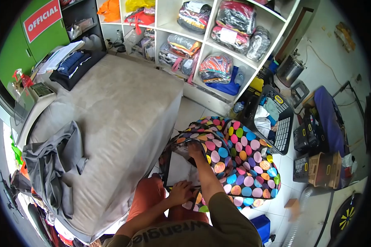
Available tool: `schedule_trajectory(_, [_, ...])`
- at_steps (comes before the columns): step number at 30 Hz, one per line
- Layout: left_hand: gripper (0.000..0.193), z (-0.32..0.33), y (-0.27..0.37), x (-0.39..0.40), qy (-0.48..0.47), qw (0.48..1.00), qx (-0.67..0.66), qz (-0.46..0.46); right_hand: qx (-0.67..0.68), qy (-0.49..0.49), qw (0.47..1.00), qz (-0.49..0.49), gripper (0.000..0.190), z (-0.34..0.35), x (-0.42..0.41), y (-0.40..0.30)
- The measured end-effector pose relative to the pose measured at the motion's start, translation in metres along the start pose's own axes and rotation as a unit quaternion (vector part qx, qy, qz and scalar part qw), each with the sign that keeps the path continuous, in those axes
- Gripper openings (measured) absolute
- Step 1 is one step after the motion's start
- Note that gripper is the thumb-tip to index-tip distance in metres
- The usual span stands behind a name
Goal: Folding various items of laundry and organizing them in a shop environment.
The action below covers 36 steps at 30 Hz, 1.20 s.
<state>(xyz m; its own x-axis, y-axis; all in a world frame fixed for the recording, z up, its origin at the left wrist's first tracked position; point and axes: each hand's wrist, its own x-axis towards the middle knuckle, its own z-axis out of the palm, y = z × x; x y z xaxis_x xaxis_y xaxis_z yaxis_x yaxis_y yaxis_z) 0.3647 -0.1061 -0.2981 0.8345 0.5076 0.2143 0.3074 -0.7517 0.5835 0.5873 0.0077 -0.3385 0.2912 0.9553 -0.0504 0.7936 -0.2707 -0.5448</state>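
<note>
A large black bag with multicoloured polka dots (245, 148) lies on the floor before me, its mouth open towards my knees. Pale lining or contents (181, 169) show inside; the deeper part is in shadow. My right hand (195, 150) reaches across and holds the far rim of the opening, its fingertips partly hidden. At the near rim, close to my knees, my left hand (181, 194) has its fingers bent over the edge.
To the left stands a cloth-covered table (120, 102) with a grey garment (55, 166), a scale (34, 105) and folded dark clothes (72, 66). White shelves (204, 46) behind hold bagged laundry (216, 68). A black basket of clothes (281, 132) stands beyond the bag; a blue bag (261, 227) lies at right.
</note>
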Motion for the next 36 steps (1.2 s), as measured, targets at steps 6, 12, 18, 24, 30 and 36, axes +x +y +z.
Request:
schedule_trajectory(6, [0.049,-0.001,-0.008,-0.005,0.007,0.995,-0.093,-0.019,0.011,-0.02,1.0,-0.011,0.037,0.036,0.028,-0.011])
schedule_trajectory(12, [0.051,-0.001,-0.014,0.002,-0.013,0.99,-0.135,-0.04,0.011,-0.037,0.999,-0.016,0.034,0.032,0.044,-0.004])
schedule_trajectory(18, [0.052,0.003,-0.015,0.001,-0.009,0.991,-0.129,-0.04,-0.005,-0.029,0.999,-0.04,0.032,0.01,0.014,-0.023])
schedule_trajectory(24, [0.055,0.009,-0.018,-0.003,0.008,0.992,-0.121,-0.021,-0.031,0.008,0.998,-0.057,0.03,-0.052,-0.002,-0.048])
schedule_trajectory(30, [0.068,-0.004,-0.018,-0.001,0.019,0.961,-0.249,-0.119,-0.048,0.045,0.995,-0.071,0.03,-0.122,-0.047,-0.068])
schedule_trajectory(36, [0.074,-0.072,0.015,0.016,0.153,0.911,-0.344,-0.166,0.239,0.095,0.963,-0.084,0.035,-0.199,-0.136,-0.174])
